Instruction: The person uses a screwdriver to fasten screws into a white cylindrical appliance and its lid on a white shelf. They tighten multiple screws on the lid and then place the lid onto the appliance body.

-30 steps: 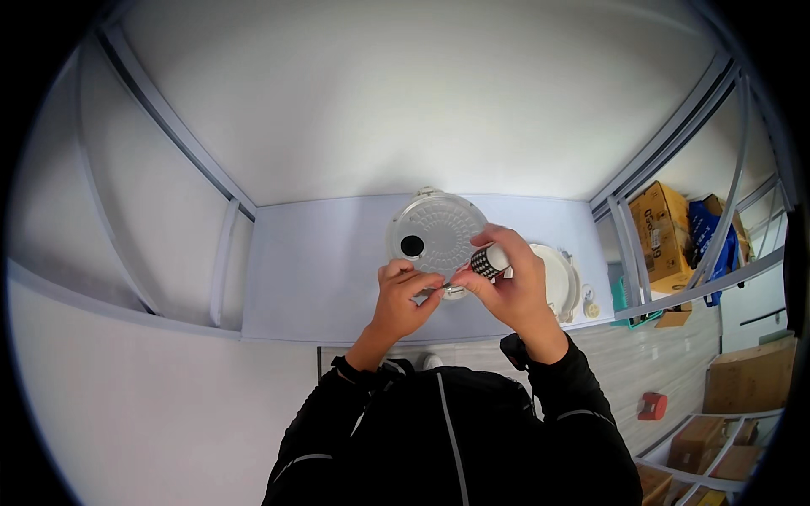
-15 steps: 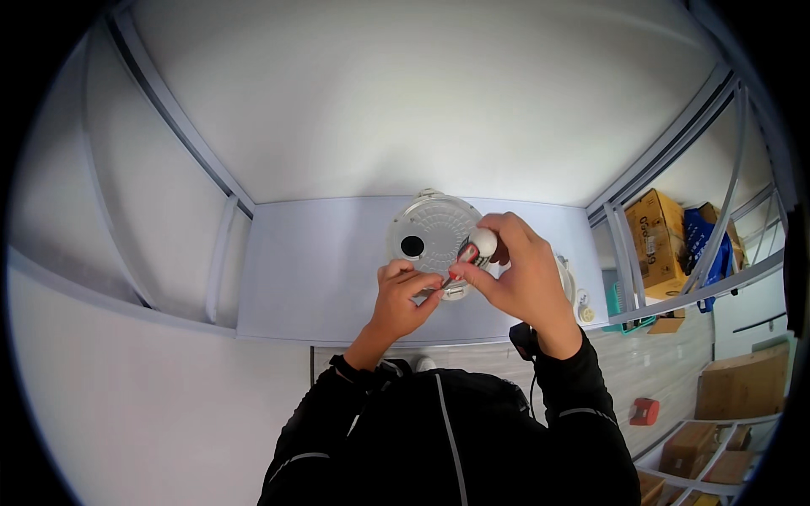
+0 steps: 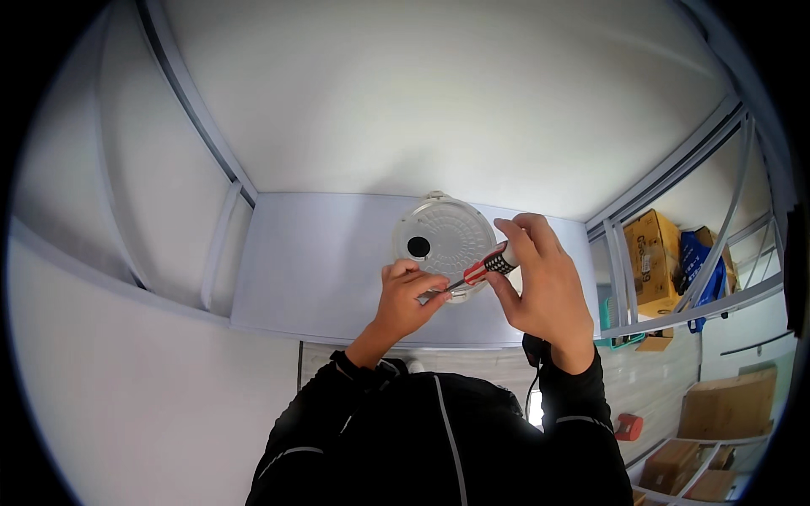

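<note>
A screwdriver (image 3: pixel 488 267) with a red, black and white handle is held slantwise over the near right edge of a round, pale lid-like part (image 3: pixel 447 229). My right hand (image 3: pixel 547 291) has its fingers and thumb around the rear end of the handle. My left hand (image 3: pixel 403 302) pinches the thin metal shaft near its tip, and whether a small screw is there too I cannot make out. The round part lies flat, with ridged rings on its face, small tabs at its far and near edges, and a black disc (image 3: pixel 418 246) left of its middle.
The pale table (image 3: pixel 316 270) has a wall behind it and metal frame posts at both sides. A black device with a cable hangs by my right wrist. Off to the right are a cardboard box (image 3: pixel 651 261), a blue bag (image 3: pixel 699 268), a teal basket and a red object (image 3: pixel 629 427) on the floor.
The screwdriver has swung from a steeper pose to a flatter slant, baring its shaft. My right hand has shifted right and its fingers have loosened. The view has shifted a little.
</note>
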Tool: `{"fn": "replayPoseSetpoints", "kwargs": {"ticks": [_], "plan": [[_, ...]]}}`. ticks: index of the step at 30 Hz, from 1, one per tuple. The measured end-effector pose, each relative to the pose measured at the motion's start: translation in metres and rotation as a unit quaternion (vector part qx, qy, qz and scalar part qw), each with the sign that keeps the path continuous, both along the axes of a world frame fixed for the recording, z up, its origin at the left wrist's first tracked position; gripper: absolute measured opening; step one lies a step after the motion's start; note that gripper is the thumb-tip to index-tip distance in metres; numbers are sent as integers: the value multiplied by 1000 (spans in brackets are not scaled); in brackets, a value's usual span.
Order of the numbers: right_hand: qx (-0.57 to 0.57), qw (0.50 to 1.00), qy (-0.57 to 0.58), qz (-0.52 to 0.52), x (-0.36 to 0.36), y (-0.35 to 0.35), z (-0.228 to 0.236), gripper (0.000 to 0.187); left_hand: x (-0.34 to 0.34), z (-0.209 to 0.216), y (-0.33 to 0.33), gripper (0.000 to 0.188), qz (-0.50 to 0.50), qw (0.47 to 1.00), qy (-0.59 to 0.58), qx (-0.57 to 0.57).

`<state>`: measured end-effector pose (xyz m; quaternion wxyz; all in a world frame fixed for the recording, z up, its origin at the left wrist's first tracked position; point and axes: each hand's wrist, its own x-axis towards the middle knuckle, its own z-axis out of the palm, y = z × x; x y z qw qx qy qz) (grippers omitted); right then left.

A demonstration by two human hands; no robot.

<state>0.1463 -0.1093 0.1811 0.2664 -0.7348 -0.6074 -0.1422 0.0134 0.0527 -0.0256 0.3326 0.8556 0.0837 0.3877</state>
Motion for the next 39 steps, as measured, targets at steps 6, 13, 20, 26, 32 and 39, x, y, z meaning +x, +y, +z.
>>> {"fn": "replayPoseSetpoints", "kwargs": {"ticks": [6,13,20,26,32,39], "plan": [[-30,999,-5,20,-2,9,-2,59,0,-4,0,20,-2,1000,10,4],[-70,996,-46,-19,-8,13,13,51,-1,-1,-2,21,1,1000,5,-5],[-17,994,88,59,-3,8,-6,49,0,-3,-2,21,1,1000,4,-4],[-81,996,-1,-26,-3,9,-5,46,-1,-2,-2,21,8,1000,10,-2],[3,994,91,67,-4,5,4,40,-1,-3,-4,21,6,1000,11,-7],[-67,997,-13,-35,1,7,-10,49,-1,-3,-5,22,8,1000,13,-5]]}}
